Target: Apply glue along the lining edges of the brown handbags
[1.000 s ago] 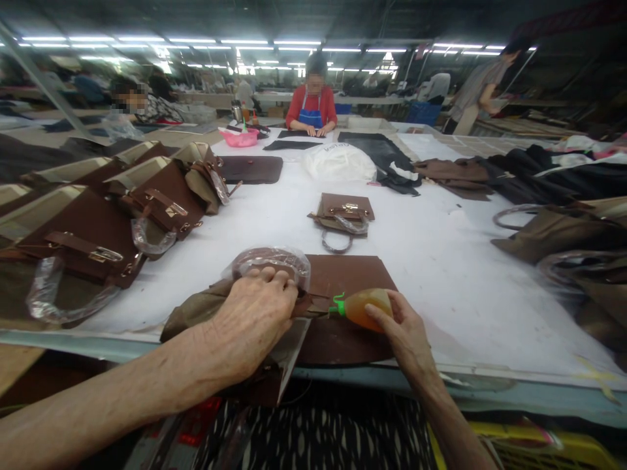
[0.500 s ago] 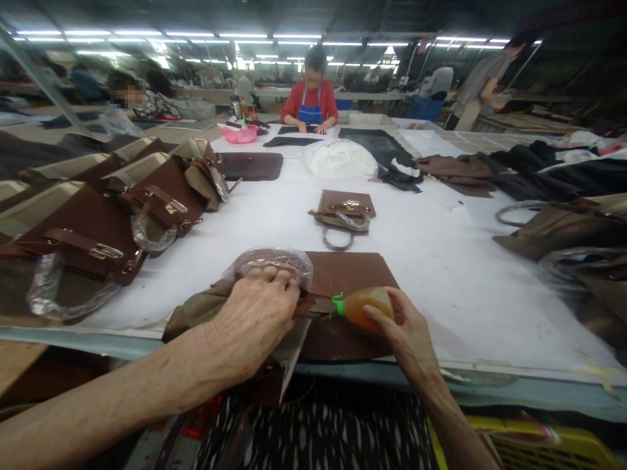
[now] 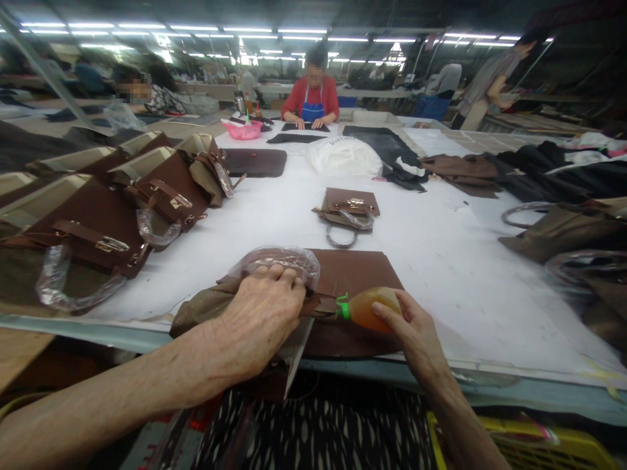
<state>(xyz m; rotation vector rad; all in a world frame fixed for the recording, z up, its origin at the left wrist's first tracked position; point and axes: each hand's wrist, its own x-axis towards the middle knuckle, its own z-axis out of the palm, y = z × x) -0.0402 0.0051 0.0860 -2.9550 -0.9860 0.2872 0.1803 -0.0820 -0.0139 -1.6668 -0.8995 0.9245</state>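
Observation:
My left hand (image 3: 267,303) is closed on a brown handbag (image 3: 203,307) at the table's front edge, near its plastic-wrapped handle (image 3: 274,260). The fingertips are partly hidden behind the bag. In my right hand (image 3: 414,320) is a squeeze bottle (image 3: 375,308) of amber liquid, probably glue, lying on its side. Its green nozzle (image 3: 343,305) points left and meets or nearly meets a narrow brown strap end (image 3: 323,305) of the bag. Below the bottle lies a flat brown panel (image 3: 360,271), partly covered by the bag.
Several brown handbags (image 3: 98,215) stand on the left, more bags (image 3: 578,228) on the right. A small handbag (image 3: 350,202) lies mid-table, with a white bag (image 3: 345,156) beyond it. Across the table (image 3: 455,281) a person in red (image 3: 313,98) works. A yellow basket (image 3: 539,450) sits lower right.
The whole view has shifted slightly. Both hands keep their holds, and the bottle's nozzle stays at the strap end.

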